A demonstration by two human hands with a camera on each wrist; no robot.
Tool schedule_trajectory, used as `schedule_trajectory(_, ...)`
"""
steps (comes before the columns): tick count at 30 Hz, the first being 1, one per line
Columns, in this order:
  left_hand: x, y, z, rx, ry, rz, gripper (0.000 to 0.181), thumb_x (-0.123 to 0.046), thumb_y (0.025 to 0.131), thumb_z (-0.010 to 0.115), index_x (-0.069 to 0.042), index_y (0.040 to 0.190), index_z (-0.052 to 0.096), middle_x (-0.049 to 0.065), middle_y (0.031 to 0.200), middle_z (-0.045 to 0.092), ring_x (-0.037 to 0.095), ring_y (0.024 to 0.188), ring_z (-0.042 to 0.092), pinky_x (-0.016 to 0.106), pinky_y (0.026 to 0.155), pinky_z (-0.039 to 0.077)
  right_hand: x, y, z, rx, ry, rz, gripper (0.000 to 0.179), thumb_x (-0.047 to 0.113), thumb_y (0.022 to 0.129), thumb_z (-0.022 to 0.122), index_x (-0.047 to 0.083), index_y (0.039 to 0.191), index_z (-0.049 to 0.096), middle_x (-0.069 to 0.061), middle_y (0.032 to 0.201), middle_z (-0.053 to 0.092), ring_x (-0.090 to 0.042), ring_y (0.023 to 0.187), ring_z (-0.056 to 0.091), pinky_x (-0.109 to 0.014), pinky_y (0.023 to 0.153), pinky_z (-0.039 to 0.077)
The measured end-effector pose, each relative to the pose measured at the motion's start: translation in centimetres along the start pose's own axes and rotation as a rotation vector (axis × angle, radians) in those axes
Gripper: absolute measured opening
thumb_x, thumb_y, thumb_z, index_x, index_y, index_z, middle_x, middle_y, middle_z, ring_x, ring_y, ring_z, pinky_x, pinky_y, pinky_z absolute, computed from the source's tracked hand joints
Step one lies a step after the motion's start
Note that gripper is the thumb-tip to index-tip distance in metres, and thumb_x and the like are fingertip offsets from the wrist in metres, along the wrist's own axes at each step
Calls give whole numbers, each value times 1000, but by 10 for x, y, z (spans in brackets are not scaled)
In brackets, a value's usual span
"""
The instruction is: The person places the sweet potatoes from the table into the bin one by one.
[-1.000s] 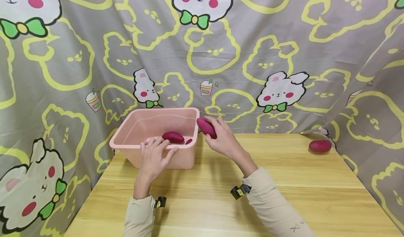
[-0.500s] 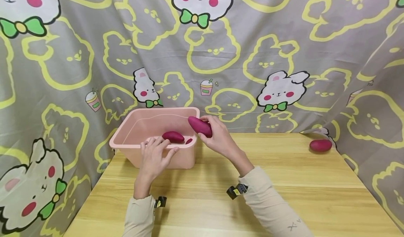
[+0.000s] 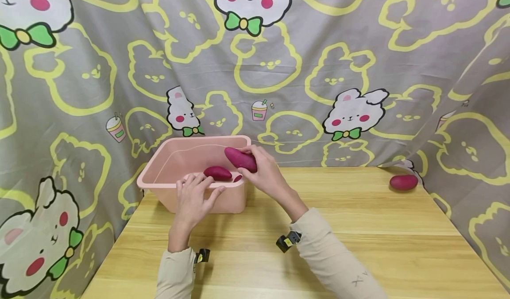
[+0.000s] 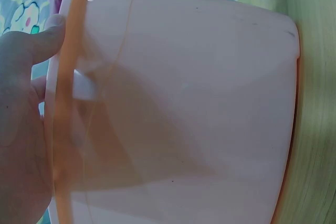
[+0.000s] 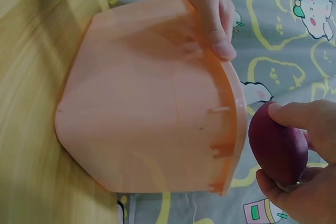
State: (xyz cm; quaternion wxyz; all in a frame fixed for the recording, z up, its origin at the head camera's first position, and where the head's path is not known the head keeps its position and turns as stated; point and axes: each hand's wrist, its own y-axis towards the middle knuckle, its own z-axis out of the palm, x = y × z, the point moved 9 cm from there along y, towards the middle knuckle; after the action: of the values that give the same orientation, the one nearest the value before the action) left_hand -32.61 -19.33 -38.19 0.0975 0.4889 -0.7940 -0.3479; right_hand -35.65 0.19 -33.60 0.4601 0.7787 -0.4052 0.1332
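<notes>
A pink plastic bin (image 3: pixel 229 201) stands at the left of the wooden table. My left hand (image 3: pixel 194 199) grips its near rim, fingers over the inside and thumb on the outer side in the left wrist view. A purple-red sweet potato (image 3: pixel 241 159) is held by my right hand (image 3: pixel 266 171) over the bin's right side, pinched between thumb and fingers (image 5: pixel 273 187). Inside the bin lie one sweet potato (image 3: pixel 218 173) and part of another purple-red thing (image 3: pixel 237 178), mostly hidden by the rim. One more sweet potato (image 3: pixel 403 182) lies at the table's far right.
A grey curtain (image 3: pixel 279 82) with cartoon animals hangs behind the table (image 3: pixel 358 228) and along both sides. The bin's back rim stands close to the curtain. A small wrist camera (image 3: pixel 288 241) is strapped to each sleeve.
My right hand has moved left with the sweet potato, from beside the bin's right rim to over its opening. The left hand stays on the near rim.
</notes>
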Motion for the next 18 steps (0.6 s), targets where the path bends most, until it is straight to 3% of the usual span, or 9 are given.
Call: schedule_trajectory(18,0,-1,1,5,5,5,36,-50,95,67,-14,94,69,6,105,67,37,106,58,56,84,28,4,4,25,41,-6,13,46,18,90,82,7,130,61,-10,124,64,-24,112,62,-43,94,52)
